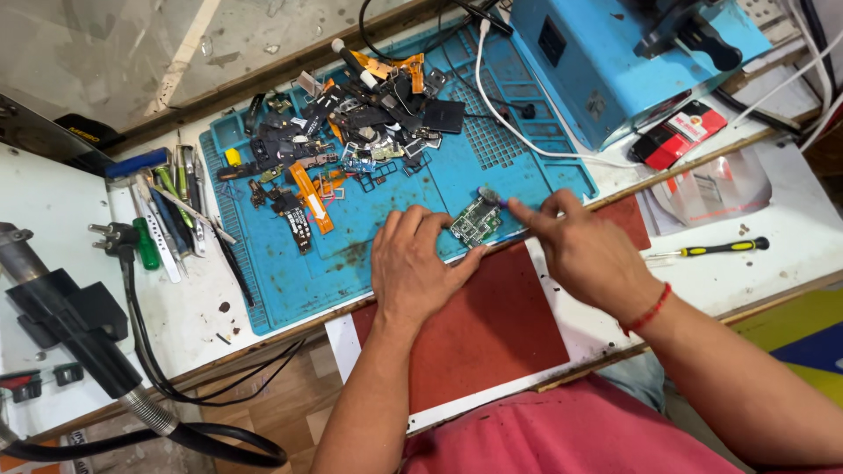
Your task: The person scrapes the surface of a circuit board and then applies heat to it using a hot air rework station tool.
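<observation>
Small green circuit board (475, 219) at the near edge of the blue work mat (386, 254). The left hand (413, 268) lies flat beside the board, fingers close together, thumb steadying its corner. The right hand (584, 250) pinches a slim tool (492, 197) whose tip meets the board's far end. Behind the board on the mat lies a heap of loose phone parts (351, 132). Likely risk: the tool slipping, so the lightly held board skids off the mat.

mat (527, 167): blue | board (475, 220): green | pad (483, 333): red | screwdriver (716, 248): yellow-black
</observation>
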